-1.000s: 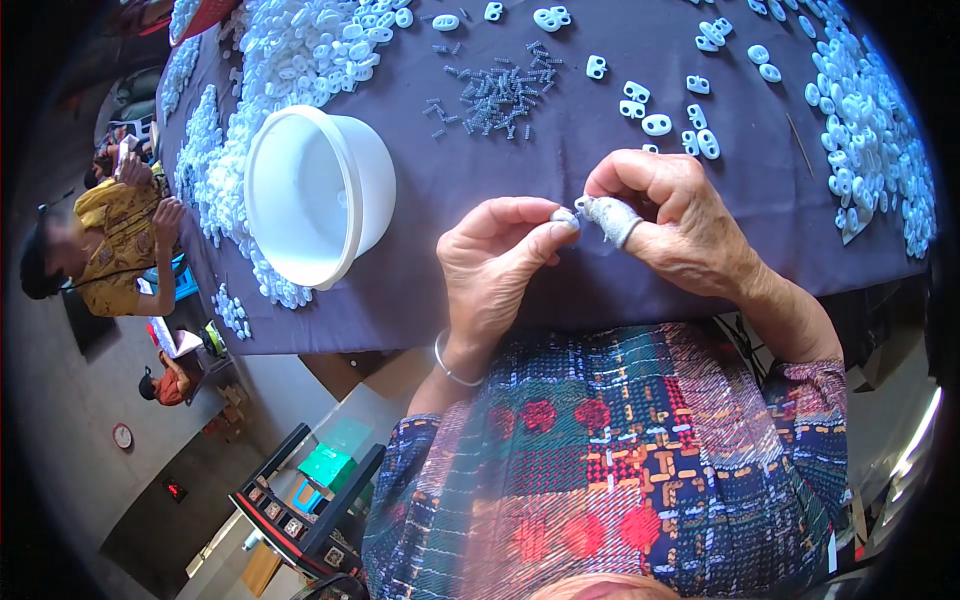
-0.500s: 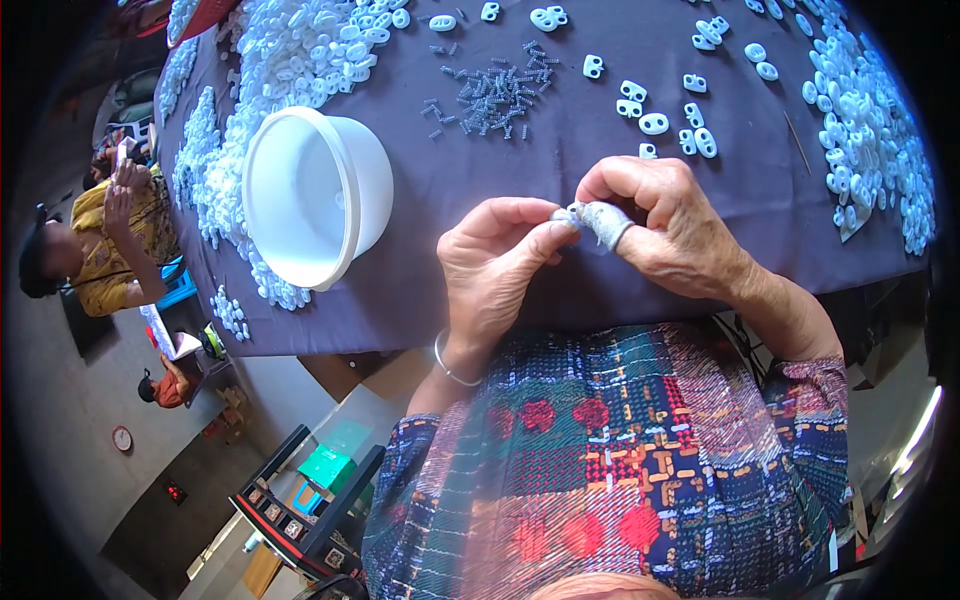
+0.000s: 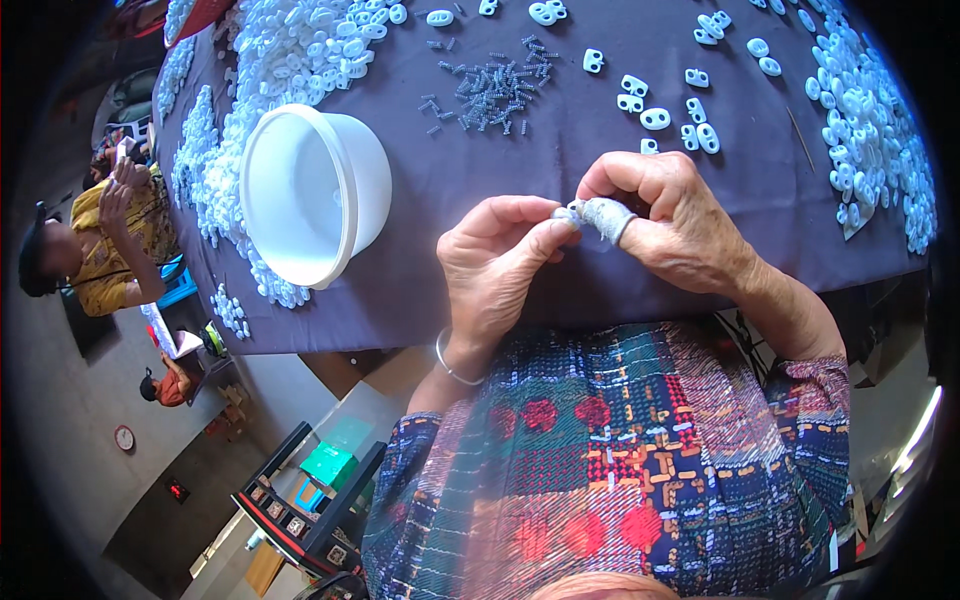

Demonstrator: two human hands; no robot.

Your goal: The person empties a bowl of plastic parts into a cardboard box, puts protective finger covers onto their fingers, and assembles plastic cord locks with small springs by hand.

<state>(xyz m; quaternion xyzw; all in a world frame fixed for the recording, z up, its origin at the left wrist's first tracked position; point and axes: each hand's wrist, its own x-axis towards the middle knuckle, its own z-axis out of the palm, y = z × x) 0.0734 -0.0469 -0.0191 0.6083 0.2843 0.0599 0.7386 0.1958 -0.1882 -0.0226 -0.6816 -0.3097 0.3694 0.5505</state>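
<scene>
My left hand (image 3: 490, 255), with a bangle on its wrist, pinches a small whitish cord lock part (image 3: 567, 213) between thumb and fingertips. From the other side my right hand (image 3: 685, 225) closes on the same piece, its thumb wrapped in a pale cloth band (image 3: 606, 219). The fingertips hide much of the piece. Beyond my hands lie several loose white two-hole cord lock parts (image 3: 655, 119). Small dark coil springs (image 3: 495, 95) are heaped farther off, left of those parts.
A white plastic tub (image 3: 375, 190) stands tilted left of my hands. Large heaps of white parts cover the table's left side (image 3: 290, 70) and right side (image 3: 870, 130). A thin stick (image 3: 800, 138) lies near the right heap. Another person (image 3: 110, 225) sits beyond the left edge.
Both hands keep their pinch on the small piece. My right hand has shifted only slightly, and the view has moved a little.
</scene>
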